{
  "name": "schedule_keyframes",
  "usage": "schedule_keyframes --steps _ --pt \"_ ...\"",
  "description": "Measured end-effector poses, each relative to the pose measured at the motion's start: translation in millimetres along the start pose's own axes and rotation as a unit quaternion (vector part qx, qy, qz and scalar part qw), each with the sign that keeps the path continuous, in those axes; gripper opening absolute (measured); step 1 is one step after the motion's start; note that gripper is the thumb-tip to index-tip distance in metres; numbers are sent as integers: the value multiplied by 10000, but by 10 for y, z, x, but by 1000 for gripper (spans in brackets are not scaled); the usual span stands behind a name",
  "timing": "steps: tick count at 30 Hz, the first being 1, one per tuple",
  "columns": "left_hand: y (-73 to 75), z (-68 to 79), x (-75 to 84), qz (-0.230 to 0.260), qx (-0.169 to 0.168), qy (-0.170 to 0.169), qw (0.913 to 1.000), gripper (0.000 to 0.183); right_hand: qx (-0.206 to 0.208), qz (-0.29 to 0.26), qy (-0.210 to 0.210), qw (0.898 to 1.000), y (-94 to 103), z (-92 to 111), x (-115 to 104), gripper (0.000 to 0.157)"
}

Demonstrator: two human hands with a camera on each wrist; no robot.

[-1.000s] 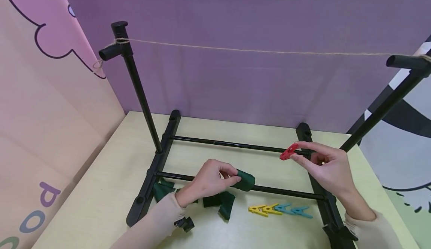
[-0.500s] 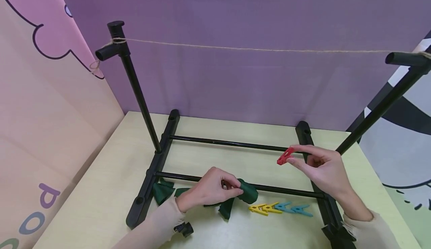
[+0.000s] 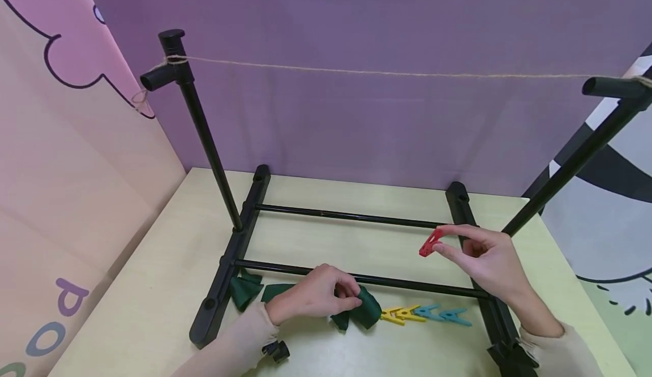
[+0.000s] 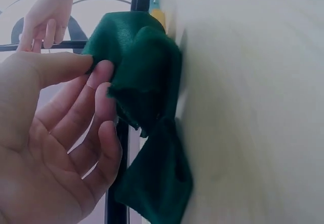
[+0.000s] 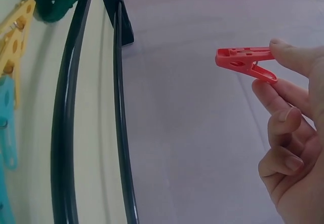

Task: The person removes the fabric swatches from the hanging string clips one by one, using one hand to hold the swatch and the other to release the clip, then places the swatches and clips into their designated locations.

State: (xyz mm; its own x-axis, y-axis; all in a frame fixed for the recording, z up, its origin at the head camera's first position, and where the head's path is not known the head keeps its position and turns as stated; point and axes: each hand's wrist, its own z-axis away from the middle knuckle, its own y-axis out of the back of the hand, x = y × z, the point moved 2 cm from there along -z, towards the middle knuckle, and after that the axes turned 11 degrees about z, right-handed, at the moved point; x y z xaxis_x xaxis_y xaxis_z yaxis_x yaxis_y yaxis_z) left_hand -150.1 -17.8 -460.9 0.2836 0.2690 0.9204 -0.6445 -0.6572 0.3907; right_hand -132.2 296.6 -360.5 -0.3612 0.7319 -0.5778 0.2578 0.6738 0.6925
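Observation:
My left hand (image 3: 321, 293) pinches a piece of dark green cloth (image 3: 368, 308) between thumb and fingers, close over the table in front of the rack's front bar. In the left wrist view the cloth (image 4: 147, 67) droops in folds from the fingertips, and another green piece (image 4: 159, 176) lies beneath it. My right hand (image 3: 481, 258) is raised near the rack's right side. Its thumb and index finger pinch a red clothespin (image 3: 430, 242) by the handle ends; the right wrist view shows the clothespin (image 5: 245, 59) pointing away from the hand.
A black rack (image 3: 239, 247) stands on the pale table (image 3: 142, 309), with a string (image 3: 356, 71) stretched between its two posts. Yellow clothespins (image 3: 402, 314) and blue clothespins (image 3: 442, 315) lie in a row at the front right. More green cloth (image 3: 245, 291) lies at the left.
My left hand has lowered toward the table with the green cloth, which now droops lower beside the yellow clothespins. My right hand has dipped slightly, and the red clothespin tilts more steeply.

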Motion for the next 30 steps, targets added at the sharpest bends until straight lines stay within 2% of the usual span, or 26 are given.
schedule_keyframes --steps 9,17,25,30 --pt "-39 4 -36 -782 -197 75 9967 4 -397 196 113 9990 -44 61 64 32" --pt "1 20 -87 -1273 -189 300 9912 8 -693 443 62 9966 -30 119 126 30" --pt "3 42 -56 -1487 -162 504 9875 8 -1220 549 -106 9910 -6 180 191 29" --pt "-41 38 -5 -1506 -202 324 9878 5 -1630 334 -273 9857 1 214 236 24"
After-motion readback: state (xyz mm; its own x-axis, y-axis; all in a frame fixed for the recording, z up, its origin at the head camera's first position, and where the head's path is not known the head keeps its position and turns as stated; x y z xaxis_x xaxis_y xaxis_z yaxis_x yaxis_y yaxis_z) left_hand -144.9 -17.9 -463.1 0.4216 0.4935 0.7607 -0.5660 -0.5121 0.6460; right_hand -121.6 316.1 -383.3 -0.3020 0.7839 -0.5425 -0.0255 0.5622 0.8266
